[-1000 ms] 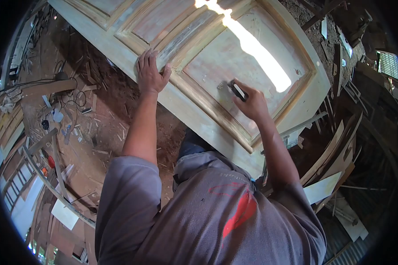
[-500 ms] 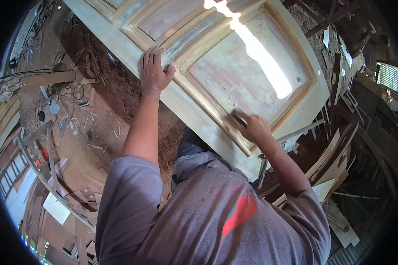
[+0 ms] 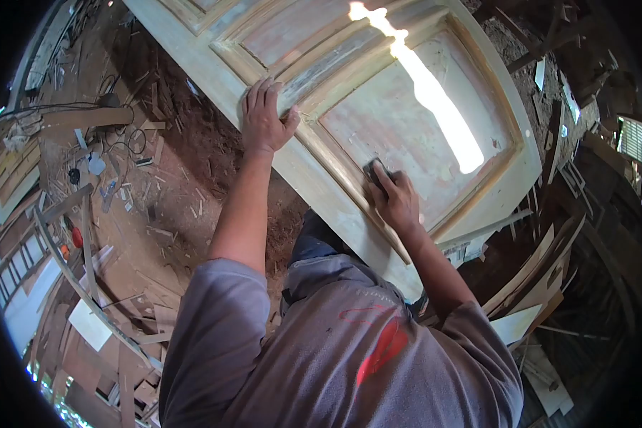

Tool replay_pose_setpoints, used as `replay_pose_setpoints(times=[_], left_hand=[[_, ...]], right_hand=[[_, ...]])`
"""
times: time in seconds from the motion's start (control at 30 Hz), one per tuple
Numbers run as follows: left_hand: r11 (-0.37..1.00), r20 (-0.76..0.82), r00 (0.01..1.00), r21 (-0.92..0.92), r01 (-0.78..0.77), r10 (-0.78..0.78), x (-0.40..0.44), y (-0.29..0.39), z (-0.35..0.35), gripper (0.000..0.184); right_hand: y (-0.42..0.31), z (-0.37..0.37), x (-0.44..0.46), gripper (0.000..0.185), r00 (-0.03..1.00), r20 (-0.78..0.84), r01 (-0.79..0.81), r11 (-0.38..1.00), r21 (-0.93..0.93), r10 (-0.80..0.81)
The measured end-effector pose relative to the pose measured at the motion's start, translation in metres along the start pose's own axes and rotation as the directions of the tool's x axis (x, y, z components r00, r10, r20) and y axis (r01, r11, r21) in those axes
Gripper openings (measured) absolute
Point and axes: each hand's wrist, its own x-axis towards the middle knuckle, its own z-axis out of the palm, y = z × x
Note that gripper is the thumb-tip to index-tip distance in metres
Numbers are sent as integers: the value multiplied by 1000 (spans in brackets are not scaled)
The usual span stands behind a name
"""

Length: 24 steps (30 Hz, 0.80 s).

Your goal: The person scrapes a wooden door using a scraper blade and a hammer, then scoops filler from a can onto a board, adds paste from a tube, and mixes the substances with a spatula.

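A pale wooden panelled door (image 3: 364, 242) with raised mouldings lies at a slant in front of me. My left hand (image 3: 269, 118) rests on its near edge, fingers spread over the frame beside the moulding, holding nothing. My right hand (image 3: 394, 196) is closed on a small dark block (image 3: 379, 175), which sits at the near border of the large panel (image 3: 406, 121), against the moulding (image 3: 335, 167). The fingers partly hide the block, and its underside is out of sight. Bright light glares across the panel.
Wood scraps and a cable (image 3: 57, 107) lie on the dirt floor (image 3: 171, 192) at the left. A curved wooden strip (image 3: 71, 285) and a white board (image 3: 90, 325) are at the lower left. Curved wooden offcuts (image 3: 524, 274) are stacked at the right.
My right hand has moved toward me with the block, from the panel's surface to its near border, and has turned. My left hand stays on the door's edge. The view has shifted slightly.
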Motion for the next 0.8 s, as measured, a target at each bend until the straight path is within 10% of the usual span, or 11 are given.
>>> replay_pose_setpoints(times=[0.8], left_hand=[[1000,28,1000,30,8,-9,2,1,0,61]], right_hand=[[-34,5,39,43,996,-20,-86,994,68,87]])
